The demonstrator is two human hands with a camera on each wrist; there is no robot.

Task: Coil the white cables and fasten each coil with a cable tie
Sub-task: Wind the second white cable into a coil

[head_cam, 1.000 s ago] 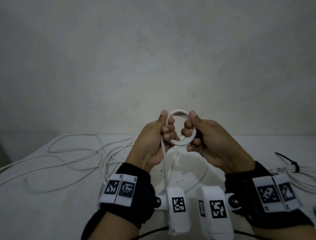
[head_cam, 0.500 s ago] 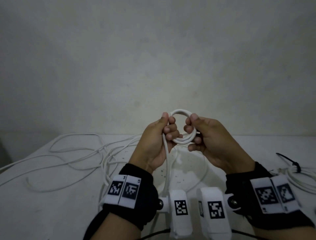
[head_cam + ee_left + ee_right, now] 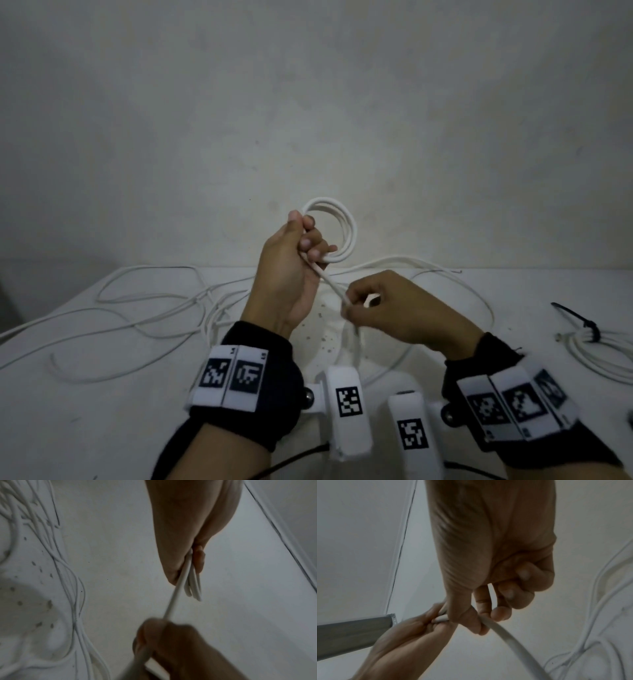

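Observation:
My left hand (image 3: pixel 301 240) is raised above the table and grips a small coil of white cable (image 3: pixel 346 233) with a few loops. From that fist a straight run of the same white cable (image 3: pixel 330 282) slants down to my right hand (image 3: pixel 359 305), which pinches it lower and nearer to me. In the left wrist view the coil (image 3: pixel 193 586) pokes out under the thumb and the cable strand (image 3: pixel 175 600) leads to the blurred right hand (image 3: pixel 164 642). In the right wrist view the fingers (image 3: pixel 500 614) curl round the cable (image 3: pixel 508 635).
Loose white cables (image 3: pixel 144 308) sprawl over the left and middle of the white table (image 3: pixel 85 428). A finished coil (image 3: pixel 603 353) bound by a black cable tie (image 3: pixel 589 330) lies at the right edge. A plain wall stands close behind.
My right hand has let go of the coil and dropped down the trailing cable. The left hand has lifted the coil higher and holds it alone.

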